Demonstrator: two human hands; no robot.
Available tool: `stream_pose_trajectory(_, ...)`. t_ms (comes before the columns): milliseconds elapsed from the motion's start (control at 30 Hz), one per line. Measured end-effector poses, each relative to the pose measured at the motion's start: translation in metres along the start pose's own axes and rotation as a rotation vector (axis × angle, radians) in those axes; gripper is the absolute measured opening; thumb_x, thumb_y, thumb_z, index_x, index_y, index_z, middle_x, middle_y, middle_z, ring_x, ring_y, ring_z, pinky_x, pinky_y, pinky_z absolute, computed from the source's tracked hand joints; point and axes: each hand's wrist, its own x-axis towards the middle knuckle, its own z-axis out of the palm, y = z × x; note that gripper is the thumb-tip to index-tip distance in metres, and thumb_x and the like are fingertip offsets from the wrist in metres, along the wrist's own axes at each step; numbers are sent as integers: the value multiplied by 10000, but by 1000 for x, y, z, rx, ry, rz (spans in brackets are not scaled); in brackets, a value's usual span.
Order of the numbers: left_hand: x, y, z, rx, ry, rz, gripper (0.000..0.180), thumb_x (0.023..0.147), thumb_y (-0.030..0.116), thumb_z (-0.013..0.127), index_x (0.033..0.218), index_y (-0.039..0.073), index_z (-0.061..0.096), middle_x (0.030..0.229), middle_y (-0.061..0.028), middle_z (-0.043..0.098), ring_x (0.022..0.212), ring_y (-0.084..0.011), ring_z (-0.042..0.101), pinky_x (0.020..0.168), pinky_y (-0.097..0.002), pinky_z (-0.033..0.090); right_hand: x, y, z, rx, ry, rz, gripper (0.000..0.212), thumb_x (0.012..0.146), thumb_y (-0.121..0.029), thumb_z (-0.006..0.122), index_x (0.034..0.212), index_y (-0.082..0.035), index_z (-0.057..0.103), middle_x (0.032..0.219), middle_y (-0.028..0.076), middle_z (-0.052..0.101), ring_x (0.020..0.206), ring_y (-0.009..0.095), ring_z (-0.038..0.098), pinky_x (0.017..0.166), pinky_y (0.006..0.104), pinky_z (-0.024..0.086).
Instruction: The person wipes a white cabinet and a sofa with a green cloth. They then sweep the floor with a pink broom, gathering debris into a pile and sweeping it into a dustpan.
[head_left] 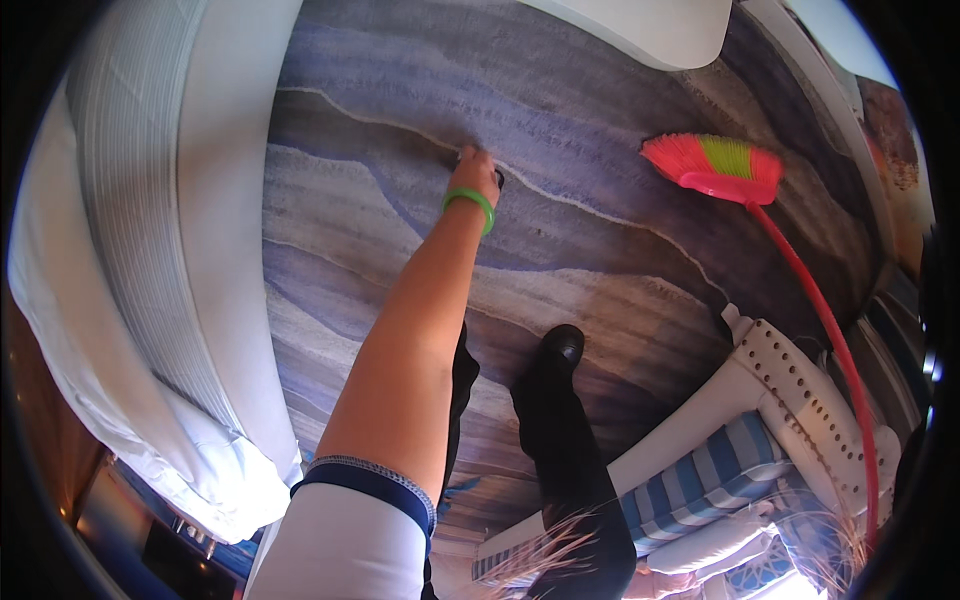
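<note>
My left arm, in a white sleeve with a dark cuff, stretches far forward and down over the carpet. A green bracelet (484,201) circles the wrist. My left hand (477,172) is low, close to the carpet, its fingers curled. A small dark edge shows at the hand's right side; what it belongs to is too small to tell. To the right lies a broom (728,172) with pink and lime-green bristles, its red handle curving down toward the lower right. My right hand is not in view.
Wavy grey-purple carpet (560,120) covers the floor. A bed with white bedding (150,260) runs along the left. At lower right stands a white studded chair (800,385) with a blue-striped cushion (700,475). A white furniture edge (650,25) juts in above. My black shoe (564,345) is below centre.
</note>
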Motion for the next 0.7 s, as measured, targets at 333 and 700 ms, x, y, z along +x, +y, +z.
stream_pose_trajectory(333,-123,-17,-55,-211,-48,-326,81,771,136,565,808,66,543,874,-175,591,833,-357,561,703,-423,453,-36,13,5,104,-11,-25,295,804,-252,567,966,-7,542,886,230,562,854,362,561,740,444,437)
stream_pose_trajectory(700,0,-3,-3,65,78,-48,184,779,96,566,957,70,529,1058,-163,485,962,-344,532,798,-404,463,-16,-6,15,42,-31,-29,316,822,-286,548,969,-7,540,871,240,569,848,363,571,726,452,436)
